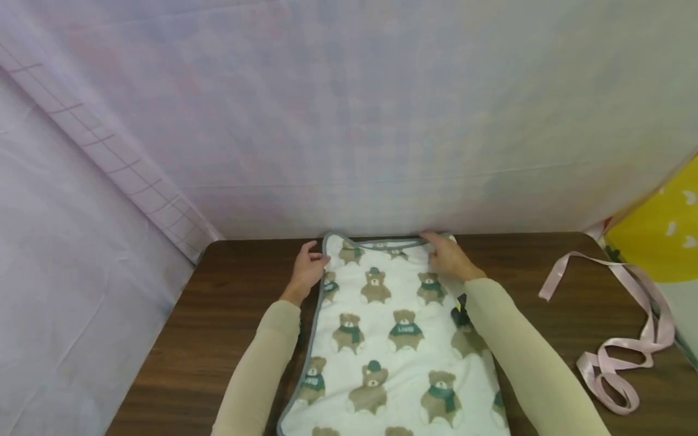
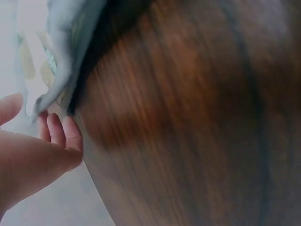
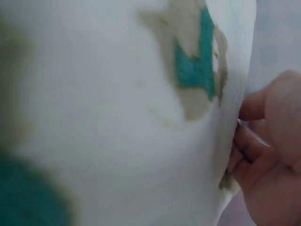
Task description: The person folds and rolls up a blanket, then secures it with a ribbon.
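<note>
A white blanket (image 1: 389, 357) printed with brown bears in green scarves and sweaters, edged in grey, lies over the wooden table (image 1: 185, 339). Its far edge sags between the two corners. At the far left corner, my left hand (image 1: 308, 269) has loosely bent fingers beside the grey trim. In the left wrist view the thumb stands apart from the fingers (image 2: 56, 132), whose tips meet the trim. The far right corner is held by my right hand (image 1: 449, 257). In the right wrist view its fingers (image 3: 249, 143) curl at the blanket's edge, partly hidden behind it.
A pink ribbon (image 1: 649, 342) lies in loose loops on the table's right side. Behind the table hangs a pale checked curtain (image 1: 382, 121), with white sheeting (image 1: 65, 272) at left. Yellow cloth (image 1: 654, 230) hangs at the right edge.
</note>
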